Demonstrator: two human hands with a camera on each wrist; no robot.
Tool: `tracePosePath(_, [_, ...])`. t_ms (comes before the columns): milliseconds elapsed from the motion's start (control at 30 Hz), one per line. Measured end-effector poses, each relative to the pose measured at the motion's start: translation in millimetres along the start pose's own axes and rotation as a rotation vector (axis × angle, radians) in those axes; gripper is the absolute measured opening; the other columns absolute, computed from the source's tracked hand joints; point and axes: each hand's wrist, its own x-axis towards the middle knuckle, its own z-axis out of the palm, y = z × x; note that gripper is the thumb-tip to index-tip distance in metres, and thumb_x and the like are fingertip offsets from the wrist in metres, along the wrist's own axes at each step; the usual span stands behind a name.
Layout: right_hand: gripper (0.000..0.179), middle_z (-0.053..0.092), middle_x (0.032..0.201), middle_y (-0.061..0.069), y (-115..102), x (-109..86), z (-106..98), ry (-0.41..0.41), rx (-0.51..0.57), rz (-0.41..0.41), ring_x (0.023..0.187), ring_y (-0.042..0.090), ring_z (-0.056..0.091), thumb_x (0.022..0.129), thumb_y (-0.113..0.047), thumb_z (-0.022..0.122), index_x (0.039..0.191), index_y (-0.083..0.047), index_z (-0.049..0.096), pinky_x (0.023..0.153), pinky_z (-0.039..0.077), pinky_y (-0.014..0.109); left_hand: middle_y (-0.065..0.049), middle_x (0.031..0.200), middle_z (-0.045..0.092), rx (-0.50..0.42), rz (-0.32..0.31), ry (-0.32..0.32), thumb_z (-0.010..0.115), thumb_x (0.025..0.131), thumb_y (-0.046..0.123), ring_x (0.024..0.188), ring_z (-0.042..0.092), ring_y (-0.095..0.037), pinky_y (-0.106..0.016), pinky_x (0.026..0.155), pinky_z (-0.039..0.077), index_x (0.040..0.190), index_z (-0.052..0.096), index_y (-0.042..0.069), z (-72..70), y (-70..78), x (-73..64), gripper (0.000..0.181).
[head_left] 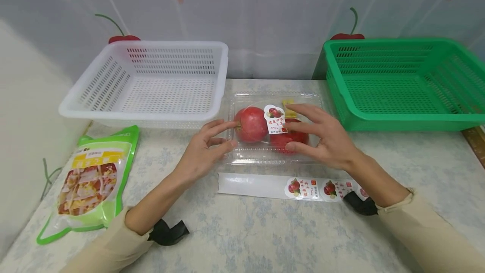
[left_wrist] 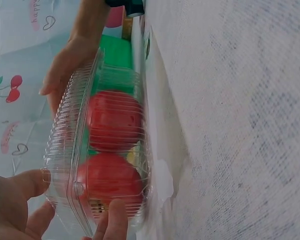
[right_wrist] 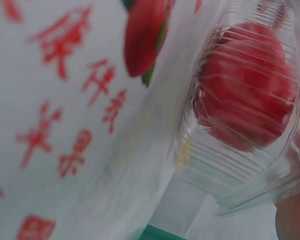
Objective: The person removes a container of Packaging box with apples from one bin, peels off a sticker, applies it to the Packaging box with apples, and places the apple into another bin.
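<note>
A clear plastic clamshell box [head_left: 246,155] with two red apples [head_left: 253,124] inside lies in front of me with its lid down. A white sticker [head_left: 274,119] with red print sits on the lid between the apples. My left hand [head_left: 202,148] touches the box's left end, index finger along the lid and thumb at the near corner; in the left wrist view its fingers span that end. My right hand [head_left: 327,136] spreads over the right half, one fingertip at the sticker's edge and the thumb near the front. A small yellow packet [head_left: 289,108] shows inside the box.
Close in front of the box lies a backing strip [head_left: 250,183] with several more stickers. A white basket [head_left: 174,96] stands at the back left, a green basket [head_left: 398,117] at the back right. A green food pouch [head_left: 91,176] lies at left on the patterned tablecloth [head_left: 242,231].
</note>
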Motion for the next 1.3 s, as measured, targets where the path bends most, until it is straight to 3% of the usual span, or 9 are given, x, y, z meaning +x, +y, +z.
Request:
tracePosePath(100, [0.04,0.053,0.142,0.009,-1.0,0.0,-2.1,-0.06,-0.059,0.018,0.133,0.029,0.04,0.085,-0.04,0.073,0.116,-0.015,0.076,0.101,0.036,0.061,-0.005,0.156,0.028,0.004,0.0,-0.003,0.068,0.094,0.021,0.119,0.057,-0.023,-0.038,0.083,0.056,0.138,0.059,0.021,0.3,1.1,0.4,0.044])
tracePosePath(333, [0.016,0.067,0.115,0.007,-0.7,2.9,-0.1,0.042,0.04,-0.053,0.116,0.027,0.054,0.084,-0.027,0.077,0.089,-0.013,0.082,0.095,0.043,0.044,-0.006,0.156,0.028,0.015,0.005,0.002,0.068,0.094,0.02,0.118,0.058,-0.024,-0.039,0.083,0.056,0.138,0.06,0.022,0.4,1.6,0.8,0.044])
tracePosePath(467, [0.011,0.066,0.119,0.008,-2.6,2.0,-2.1,0.032,0.045,-0.009,0.118,0.026,0.053,0.083,-0.021,0.076,0.088,-0.013,0.081,0.094,0.045,0.047,-0.006,0.156,0.028,0.012,0.004,0.0,0.068,0.094,0.019,0.118,0.058,-0.024,-0.04,0.083,0.056,0.139,0.059,0.021,1.4,2.7,1.2,0.046])
tracePosePath(567, [0.023,0.057,0.135,0.01,-6.4,3.6,-6.1,-0.054,-0.012,0.073,0.13,0.027,0.044,0.081,-0.023,0.077,0.102,-0.014,0.08,0.097,0.042,0.057,-0.006,0.156,0.029,0.008,-0.002,0.0,0.068,0.094,0.019,0.118,0.058,-0.023,-0.04,0.084,0.056,0.139,0.058,0.021,2.2,3.0,1.4,0.046])
tracePosePath(733, [0.056,0.024,0.16,0.01,-17.8,14.9,-9.2,-0.306,-0.252,0.168,0.147,0.034,0.013,0.088,-0.05,0.066,0.138,-0.026,0.06,0.111,0.018,0.065,-0.006,0.156,0.028,-0.005,0.001,-0.003,0.068,0.094,0.019,0.118,0.058,-0.024,-0.04,0.084,0.056,0.139,0.058,0.021,2.5,2.0,1.0,0.046])
tracePosePath(833, [0.066,0.005,0.165,0.009,-26.4,25.6,-6.0,-0.432,-0.342,0.232,0.148,0.037,-0.002,0.091,-0.064,0.054,0.148,-0.033,0.046,0.112,0.006,0.067,-0.007,0.156,0.028,-0.004,0.004,-0.006,0.068,0.094,0.02,0.119,0.057,-0.027,-0.04,0.084,0.056,0.14,0.058,0.021,1.5,1.5,0.1,0.046])
tracePosePath(967, [0.07,-0.007,0.165,0.008,-33.7,39.0,2.3,-0.506,-0.412,0.332,0.148,0.036,-0.011,0.094,-0.071,0.032,0.155,-0.036,0.029,0.111,-0.001,0.069,-0.007,0.156,0.028,0.0,0.006,-0.003,0.068,0.094,0.021,0.119,0.057,-0.028,-0.04,0.083,0.056,0.14,0.057,0.02,1.2,0.1,0.6,0.047])
tracePosePath(1133, [0.071,-0.01,0.164,0.01,-32.9,43.9,6.8,-0.479,-0.44,0.445,0.148,0.035,-0.012,0.098,-0.069,0.02,0.158,-0.03,0.023,0.114,-0.002,0.063,-0.008,0.156,0.026,-0.021,0.013,-0.011,0.067,0.094,0.022,0.119,0.056,-0.029,-0.04,0.083,0.056,0.141,0.057,0.019,3.4,0.0,3.3,0.047])
tracePosePath(1300, [0.069,-0.004,0.165,0.01,-30.3,47.1,12.1,-0.357,-0.398,0.461,0.149,0.036,-0.006,0.1,-0.065,0.023,0.153,-0.024,0.038,0.115,0.005,0.062,-0.008,0.157,0.025,-0.014,0.001,-0.001,0.067,0.095,0.021,0.121,0.055,-0.029,-0.04,0.084,0.056,0.141,0.056,0.019,2.0,0.8,1.5,0.048])
